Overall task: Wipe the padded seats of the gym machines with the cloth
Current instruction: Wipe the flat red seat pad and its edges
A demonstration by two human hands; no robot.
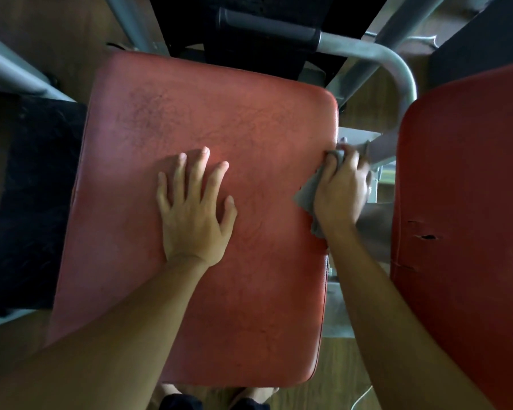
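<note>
A large red padded seat (pixel 243 119) fills the middle of the view, its vinyl worn and creased. My left hand (pixel 194 208) lies flat on its centre with the fingers spread and straight. My right hand (pixel 342 190) is at the seat's right edge, fingers curled around a grey cloth (pixel 307 196) and pressing it against the side of the pad. Part of the cloth hangs below the hand. The fingertips are blurred.
A second red pad (pixel 468 202) with small tears stands close on the right. A grey metal tube (pixel 397 72) curves behind the gap between the pads. Black mats (pixel 33 187) and grey frame bars (pixel 9 69) lie left. The floor is wood.
</note>
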